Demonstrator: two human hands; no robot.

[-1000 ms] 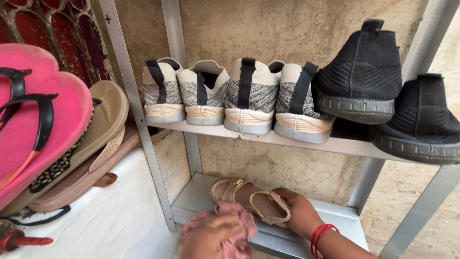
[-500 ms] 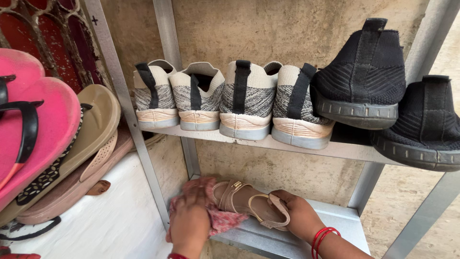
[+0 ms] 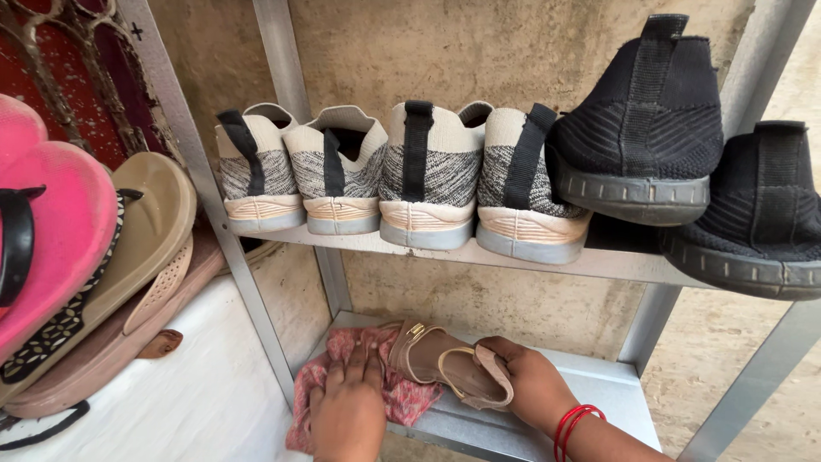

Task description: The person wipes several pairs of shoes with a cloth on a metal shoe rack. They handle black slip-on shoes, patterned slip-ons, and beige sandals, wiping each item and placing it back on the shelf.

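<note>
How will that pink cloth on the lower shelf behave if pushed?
The pink cloth lies crumpled and folded under the left hand, so it is probably floppy and would bunch rather than slide as one piece. It looks thin, so likely light. On the smooth metal lower shelf it may slip easily.

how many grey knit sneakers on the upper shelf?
4, heels out in a row on the upper shelf: far left, next, third, fourth against the black shoe. None look hidden.
</note>
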